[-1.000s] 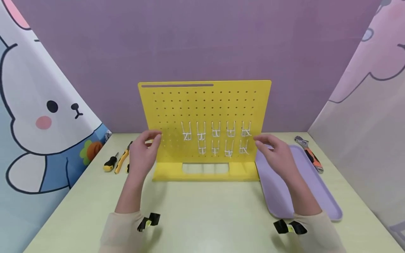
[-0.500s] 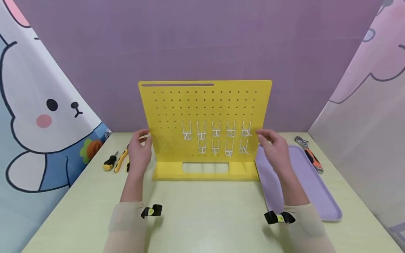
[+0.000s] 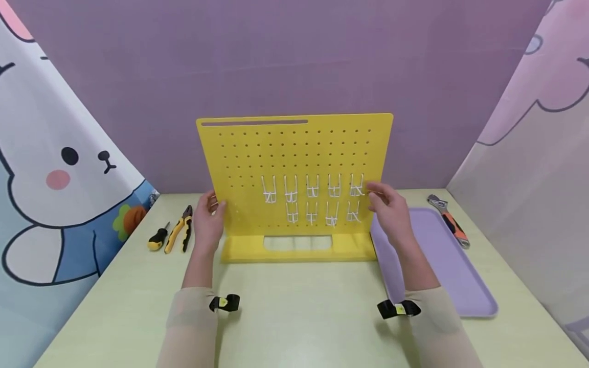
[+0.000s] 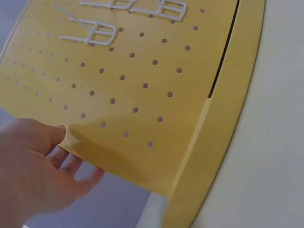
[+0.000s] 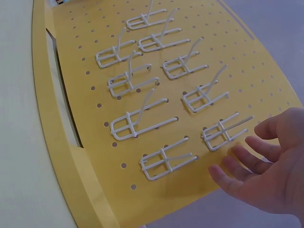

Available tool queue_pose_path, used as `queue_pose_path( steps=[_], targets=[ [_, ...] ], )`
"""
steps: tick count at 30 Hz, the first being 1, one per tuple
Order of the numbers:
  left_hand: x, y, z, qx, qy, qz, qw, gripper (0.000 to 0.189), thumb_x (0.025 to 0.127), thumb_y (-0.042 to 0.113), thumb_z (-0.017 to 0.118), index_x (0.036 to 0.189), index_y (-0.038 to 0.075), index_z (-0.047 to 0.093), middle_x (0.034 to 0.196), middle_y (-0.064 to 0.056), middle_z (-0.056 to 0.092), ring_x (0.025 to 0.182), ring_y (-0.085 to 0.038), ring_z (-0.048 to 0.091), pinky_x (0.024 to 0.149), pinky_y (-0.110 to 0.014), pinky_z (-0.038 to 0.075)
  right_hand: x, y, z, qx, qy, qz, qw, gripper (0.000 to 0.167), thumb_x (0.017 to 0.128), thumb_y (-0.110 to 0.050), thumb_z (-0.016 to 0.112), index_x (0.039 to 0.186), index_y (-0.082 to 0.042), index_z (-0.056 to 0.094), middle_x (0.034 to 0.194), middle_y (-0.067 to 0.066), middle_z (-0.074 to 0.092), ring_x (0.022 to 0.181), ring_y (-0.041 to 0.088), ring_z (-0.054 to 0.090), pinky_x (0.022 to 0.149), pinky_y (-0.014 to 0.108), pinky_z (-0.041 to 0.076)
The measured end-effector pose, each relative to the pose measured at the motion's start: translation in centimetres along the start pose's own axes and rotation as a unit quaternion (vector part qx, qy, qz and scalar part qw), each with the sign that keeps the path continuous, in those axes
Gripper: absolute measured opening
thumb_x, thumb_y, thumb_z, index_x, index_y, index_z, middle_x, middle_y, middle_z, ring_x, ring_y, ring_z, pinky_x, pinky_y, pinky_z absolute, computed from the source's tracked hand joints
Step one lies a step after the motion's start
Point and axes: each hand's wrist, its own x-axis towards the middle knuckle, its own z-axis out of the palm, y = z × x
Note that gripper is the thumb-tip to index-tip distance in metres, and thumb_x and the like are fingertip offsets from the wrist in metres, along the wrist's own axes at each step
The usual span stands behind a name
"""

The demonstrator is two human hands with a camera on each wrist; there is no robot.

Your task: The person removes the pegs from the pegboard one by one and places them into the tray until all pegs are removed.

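Note:
A yellow pegboard (image 3: 294, 148) stands upright on its base, with two rows of white hooks (image 3: 313, 186) across its lower middle and right. At its left edge, my left hand (image 3: 209, 220) holds the board, thumb in front and fingers behind the edge; the left wrist view shows this hand (image 4: 38, 175) from close by. My right hand (image 3: 390, 212) is by the right edge, its fingertips close to the outermost upper hook (image 5: 223, 133). In the right wrist view its fingers (image 5: 242, 164) are spread and loosely bent, holding nothing; contact with the board cannot be made out.
Left on the table (image 3: 299, 312) lie a screwdriver (image 3: 158, 238) and yellow-black pliers (image 3: 177, 230). A purple tray (image 3: 442, 255) sits at the right, partly under my right forearm, with an orange-handled adjustable wrench (image 3: 453, 225) beyond it. A purple wall backs the board.
My left hand moved out to the left edge, and its fingers went behind the board. My right hand shifted slightly out, then back in toward the right edge. The view tilted a little.

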Motion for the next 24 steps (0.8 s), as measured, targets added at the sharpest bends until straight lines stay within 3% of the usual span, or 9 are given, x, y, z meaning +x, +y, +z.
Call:
queue_pose_path(
  steps=[4,10,19,24],
  targets=[
    [0.3,-0.8,0.2,-0.015,0.016,-0.014,0.9997,0.039,0.103,0.012,0.059,0.141,0.005,0.052,0.127,-0.015,0.06,0.115,-0.024,0.054,0.099,-0.036,0.046,0.2,0.2,0.2,0.047,-0.023,0.01,0.9986,0.038,0.107,-0.007,0.046,0.142,0.003,0.052,0.141,0.019,0.054,0.129,0.028,0.05,0.1,0.04,0.05],
    [0.5,-1.6,0.7,-0.018,0.039,-0.011,0.999,0.035,0.101,0.009,0.062,0.135,0.003,0.057,0.117,-0.014,0.062,0.105,-0.019,0.055,0.089,-0.027,0.049,0.3,0.4,0.3,0.093,-0.04,0.031,0.9944,0.039,0.108,-0.006,0.043,0.145,0.003,0.048,0.144,0.019,0.049,0.128,0.025,0.048,0.105,0.047,0.045],
    [0.4,-1.9,1.0,-0.018,0.047,-0.006,0.9987,0.034,0.101,0.01,0.063,0.134,0.003,0.058,0.114,-0.012,0.061,0.105,-0.02,0.055,0.088,-0.028,0.049,0.7,1.0,0.5,0.171,-0.034,0.032,0.9841,0.038,0.108,-0.004,0.043,0.144,0.006,0.047,0.134,0.01,0.05,0.12,0.025,0.053,0.101,0.039,0.049],
    [0.6,-2.0,1.1,-0.014,0.049,-0.007,0.9987,0.033,0.101,0.01,0.063,0.134,0.004,0.058,0.114,-0.012,0.061,0.105,-0.02,0.055,0.09,-0.031,0.049,0.9,1.7,0.7,0.179,-0.029,0.039,0.9826,0.038,0.106,-0.004,0.048,0.142,0.007,0.049,0.125,0.008,0.056,0.115,0.021,0.056,0.097,0.035,0.052]
  ],
)
